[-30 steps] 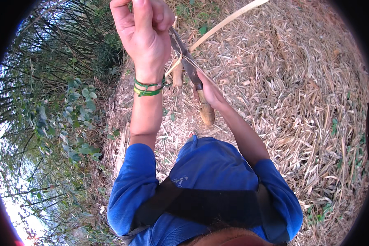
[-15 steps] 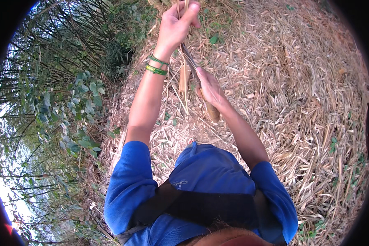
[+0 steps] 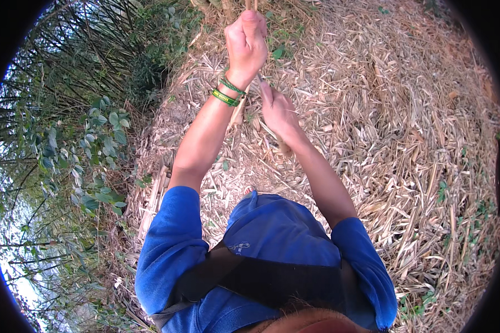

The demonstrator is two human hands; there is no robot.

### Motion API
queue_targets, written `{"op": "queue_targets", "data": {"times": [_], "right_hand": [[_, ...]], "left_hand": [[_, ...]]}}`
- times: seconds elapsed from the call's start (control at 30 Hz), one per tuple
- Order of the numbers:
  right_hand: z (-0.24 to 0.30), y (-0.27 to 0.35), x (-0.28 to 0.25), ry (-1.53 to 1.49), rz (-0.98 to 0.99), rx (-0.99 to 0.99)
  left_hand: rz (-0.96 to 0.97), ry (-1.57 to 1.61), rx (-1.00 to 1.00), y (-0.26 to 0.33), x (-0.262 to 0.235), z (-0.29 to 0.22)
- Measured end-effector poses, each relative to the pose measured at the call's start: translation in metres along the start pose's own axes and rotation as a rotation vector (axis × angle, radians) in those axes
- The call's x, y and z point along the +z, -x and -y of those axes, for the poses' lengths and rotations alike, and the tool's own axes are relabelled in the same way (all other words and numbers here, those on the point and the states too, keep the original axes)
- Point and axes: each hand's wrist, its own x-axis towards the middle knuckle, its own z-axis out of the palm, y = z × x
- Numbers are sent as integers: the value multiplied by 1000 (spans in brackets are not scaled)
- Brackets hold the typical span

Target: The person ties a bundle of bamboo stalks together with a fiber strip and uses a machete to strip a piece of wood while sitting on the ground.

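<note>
At the top centre my left hand (image 3: 246, 41) is closed in a fist around thin tan stems (image 3: 251, 5), which stick out beyond it. Two green bracelets (image 3: 226, 98) sit on that wrist. Nearer to me and to the right, my right hand (image 3: 280, 114) grips a machete by its wooden handle (image 3: 285, 147). The handle's butt shows below the palm. Only a short piece of the dark blade (image 3: 260, 79) is visible, pointing up and left; my left hand and wrist hide the rest.
Dry bamboo-like leaf litter (image 3: 383, 127) covers the ground ahead and to the right. Dense thin stalks (image 3: 94, 44) and a leafy green shrub (image 3: 103, 130) stand on the left. A pale split piece of wood (image 3: 155, 200) lies beside my left elbow.
My left hand has tightened into a fist and moved slightly nearer. The right hand has turned and shifted a little toward me, so less of the machete's blade and handle shows.
</note>
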Motion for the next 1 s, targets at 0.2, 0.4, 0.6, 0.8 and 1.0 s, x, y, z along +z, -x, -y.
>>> {"op": "queue_targets", "data": {"times": [0.2, 0.4, 0.6, 0.8, 1.0], "right_hand": [[26, 17, -16, -733, 482, 312], [22, 18, -10, -360, 287, 149], [27, 20, -14, -313, 182, 155], [16, 11, -25, -233, 195, 253], [31, 20, -31, -791, 443, 366]], "left_hand": [[16, -15, -100, -3, 5, 7], [155, 268, -277, -15, 4, -8], [-9, -215, 129, -24, -12, 8], [-29, 432, -284, -3, -16, -6], [-44, 337, -197, 1, -14, -14]]}}
